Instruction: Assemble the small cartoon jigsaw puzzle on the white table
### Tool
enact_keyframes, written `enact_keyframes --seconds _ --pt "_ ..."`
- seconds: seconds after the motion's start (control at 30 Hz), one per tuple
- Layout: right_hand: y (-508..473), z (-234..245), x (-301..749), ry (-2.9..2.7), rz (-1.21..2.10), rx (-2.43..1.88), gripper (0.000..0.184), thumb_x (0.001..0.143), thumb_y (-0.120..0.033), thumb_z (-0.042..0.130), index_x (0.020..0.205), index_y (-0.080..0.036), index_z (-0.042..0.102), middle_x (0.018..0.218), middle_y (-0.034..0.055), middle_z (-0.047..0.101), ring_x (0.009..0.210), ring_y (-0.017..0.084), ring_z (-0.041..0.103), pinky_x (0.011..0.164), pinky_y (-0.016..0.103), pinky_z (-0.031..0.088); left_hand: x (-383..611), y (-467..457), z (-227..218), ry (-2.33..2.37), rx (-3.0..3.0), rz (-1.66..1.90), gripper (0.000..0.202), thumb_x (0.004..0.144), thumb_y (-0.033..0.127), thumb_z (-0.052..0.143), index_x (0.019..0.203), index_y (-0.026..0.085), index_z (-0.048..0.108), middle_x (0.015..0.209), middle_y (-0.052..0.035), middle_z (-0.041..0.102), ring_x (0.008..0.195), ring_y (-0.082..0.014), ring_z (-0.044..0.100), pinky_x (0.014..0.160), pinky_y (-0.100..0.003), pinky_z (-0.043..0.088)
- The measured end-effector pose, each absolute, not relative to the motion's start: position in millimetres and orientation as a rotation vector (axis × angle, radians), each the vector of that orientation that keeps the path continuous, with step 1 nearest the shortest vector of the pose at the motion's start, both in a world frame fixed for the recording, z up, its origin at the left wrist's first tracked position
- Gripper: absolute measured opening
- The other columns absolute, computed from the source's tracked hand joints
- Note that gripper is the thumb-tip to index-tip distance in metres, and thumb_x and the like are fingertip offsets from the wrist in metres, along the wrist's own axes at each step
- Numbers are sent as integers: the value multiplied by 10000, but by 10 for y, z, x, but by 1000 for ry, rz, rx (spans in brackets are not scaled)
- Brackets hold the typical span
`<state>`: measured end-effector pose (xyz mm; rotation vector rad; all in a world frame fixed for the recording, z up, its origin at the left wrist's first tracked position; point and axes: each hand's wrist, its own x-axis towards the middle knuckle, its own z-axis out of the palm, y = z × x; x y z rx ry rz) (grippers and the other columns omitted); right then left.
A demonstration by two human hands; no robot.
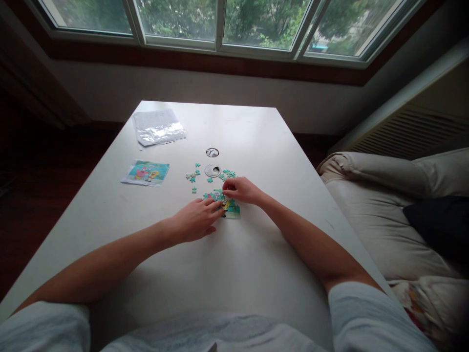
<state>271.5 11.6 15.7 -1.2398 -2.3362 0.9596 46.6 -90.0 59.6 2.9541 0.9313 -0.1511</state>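
Observation:
A partly joined jigsaw puzzle (232, 213) with teal, yellow and pink parts lies on the white table. My left hand (196, 219) rests across its left side, fingers stretched out flat and covering some of it. At the puzzle's upper right edge, my right hand (240, 189) has its thumb and fingertips pinched together; whatever is between them is too small to make out. Loose puzzle pieces (192, 177) are scattered beyond my left hand. More loose pieces (228, 173) lie just past my right hand.
A picture sheet (147, 173) with cartoon figures lies left of the puzzle. Clear plastic packaging (159, 128) sits at the table's (234, 124) far left. Two round fittings, a nearer disc (212, 170) and a farther one (212, 152), are set in the tabletop. A sofa (370, 210) stands to the right.

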Motion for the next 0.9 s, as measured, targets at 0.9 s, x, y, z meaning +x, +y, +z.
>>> enact_keyframes --seconds 0.9 --pt "147 198 2777 -2364 1090 -1207 113 785 -277 653 820 -177 694 701 -17 647 671 122 553 630 228 376 461 -916 665 1033 2898 -167 491 908 364 663 1364 239 533 1399 -107 583 1207 -301 586 947 -417 495"
